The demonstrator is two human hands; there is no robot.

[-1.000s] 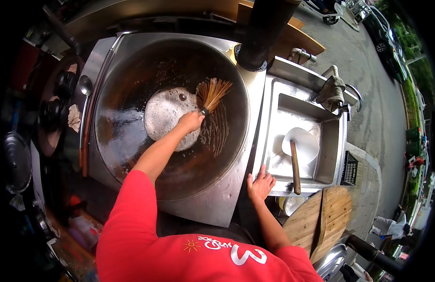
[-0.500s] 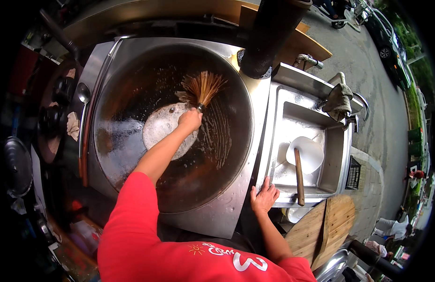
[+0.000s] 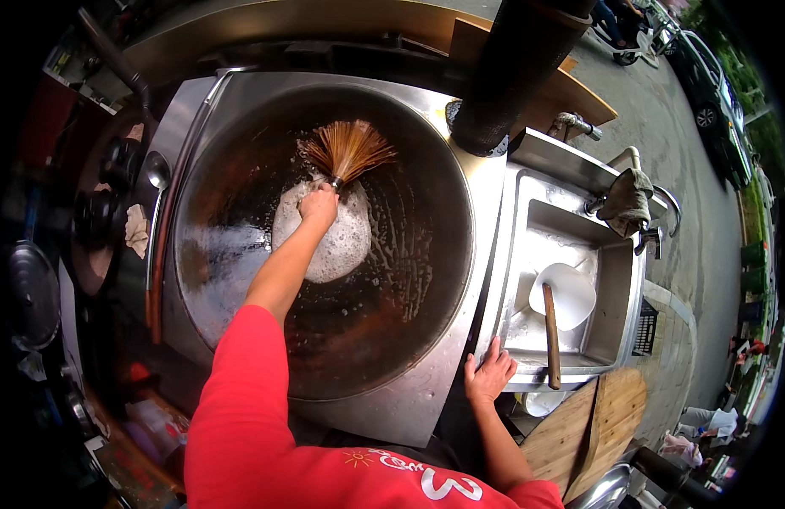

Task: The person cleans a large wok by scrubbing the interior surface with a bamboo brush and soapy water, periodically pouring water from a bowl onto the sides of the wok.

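Inside a large round wok (image 3: pixel 240 339), my left hand (image 3: pixel 319 206) is closed round the handle of a bamboo wok brush (image 3: pixel 348 151). The brush's splayed bristles point to the far side and press against the wok's dark inner surface. Foamy, whitish water (image 3: pixel 337 250) pools at the wok's middle, under and beside my left wrist. My right hand (image 3: pixel 491 375) lies with fingers apart on the near left rim of a steel sink (image 3: pixel 510 280), holding nothing. In the sink lies a pale, wide-bladed scoop (image 3: pixel 564 297), its wooden handle over the near rim.
A long-handled ladle (image 3: pixel 157 172) and a long pole (image 3: pixel 176 199) lie along the wok's left side. A black pipe (image 3: pixel 515 76) rises at the far right. A grey cloth (image 3: pixel 628 199) drapes the tap. A round wooden lid (image 3: pixel 579 424) leans below the sink.
My left hand has swept the brush left and slightly away across the wok, and the bristles fan wider. My right hand stays on the sink rim. The whole view has shifted slightly.
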